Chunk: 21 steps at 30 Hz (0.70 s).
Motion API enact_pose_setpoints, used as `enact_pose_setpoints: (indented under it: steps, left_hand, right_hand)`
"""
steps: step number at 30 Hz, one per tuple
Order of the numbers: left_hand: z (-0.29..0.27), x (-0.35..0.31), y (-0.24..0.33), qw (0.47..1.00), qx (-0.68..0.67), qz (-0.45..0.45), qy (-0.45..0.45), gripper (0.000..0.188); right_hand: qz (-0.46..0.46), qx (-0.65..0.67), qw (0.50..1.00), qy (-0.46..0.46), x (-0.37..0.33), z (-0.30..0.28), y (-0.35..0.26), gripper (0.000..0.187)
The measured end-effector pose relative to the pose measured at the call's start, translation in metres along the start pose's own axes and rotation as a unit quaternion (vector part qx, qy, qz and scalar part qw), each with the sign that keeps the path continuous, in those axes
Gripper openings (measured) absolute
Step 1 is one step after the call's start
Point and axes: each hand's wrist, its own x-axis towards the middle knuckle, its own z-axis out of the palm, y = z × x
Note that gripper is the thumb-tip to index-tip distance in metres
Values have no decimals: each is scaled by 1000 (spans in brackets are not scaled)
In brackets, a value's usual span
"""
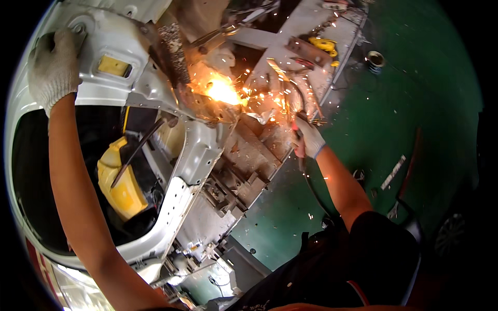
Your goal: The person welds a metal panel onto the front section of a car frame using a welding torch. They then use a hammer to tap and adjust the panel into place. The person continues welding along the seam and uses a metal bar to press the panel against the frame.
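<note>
My right hand (pixel 309 136), in a pale knit glove, is closed round the red handle of a welding torch (pixel 297 144). A bright orange flare (pixel 222 89) throws sparks at the crumpled metal left of it; glare hides the torch's tip. My left hand (pixel 52 70), gloved too, rests with fingers apart on the silver car body (pixel 111 85) at the upper left. Its fingertips partly pass out of sight near a round metal fitting (pixel 78 27). A dark cable (pixel 315 193) trails down from the torch.
Below the car runs a metal bench frame (pixel 259 155) with loose scraps and a yellow tool (pixel 324 45). A can (pixel 374 60) and a metal strip (pixel 393 172) are on the green floor (pixel 415 98). Yellow padding (pixel 122 181) shows through the car's opening.
</note>
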Motion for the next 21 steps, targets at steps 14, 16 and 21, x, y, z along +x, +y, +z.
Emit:
enact_pose_setpoints:
  steps: [14,16,21]
  left_hand:
    - [23,1,-19,981,-138,-60,-121,65]
    - [13,-7,-13,966,-197,-129,-102,63]
    - [-17,-5,41,936,-211,-275,-53,57]
  right_hand:
    - [-51,-480,871,-89,-36,-43,6,43]
    - [5,-482,866,-133,-17,-24,-6,48]
    - [98,-294,919,-242,52,3,-12,50]
